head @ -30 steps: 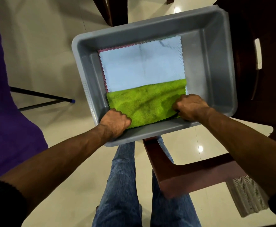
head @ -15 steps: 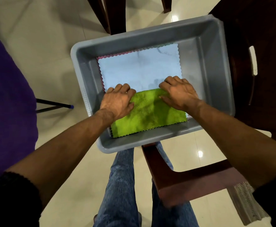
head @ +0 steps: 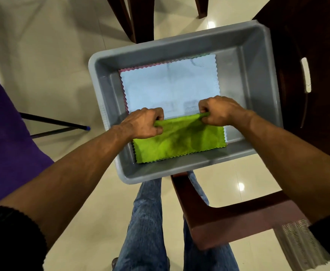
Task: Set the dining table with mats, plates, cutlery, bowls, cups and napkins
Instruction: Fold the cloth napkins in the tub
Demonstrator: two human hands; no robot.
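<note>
A: Fingers first. Left hand (head: 143, 124) curled, thumb and fingertips pinching the far folded edge of the green napkin (head: 179, 141) near its left corner. Right hand (head: 222, 111) likewise, knuckles bunched, pinching the same edge near the right corner.

B: Edge between them?

A: Raised off the cloth below and pulled fairly taut, a slight sag at mid-span. Near edge of the green napkin, zigzag-cut, lies flat close along the tub's near wall.

B: What is under it?

A: Pale blue napkin (head: 170, 87), spread flat on the tub floor. Pink napkin (head: 140, 67) beneath that, only its scalloped rim showing along the far and left sides.

B: Container?

A: Grey plastic tub (head: 109, 94), rectangular, high-walled. Bare floor strip on its right between the cloths and the wall; narrower strip on the left.

B: Room around it?

A: Dark wooden chair (head: 316, 94) tight against the tub's right side. Reddish-brown chair frame (head: 238, 220) under its near corner. Open tiled floor (head: 52, 65) to the left, purple cloth (head: 5, 143) at the far left margin.
</note>
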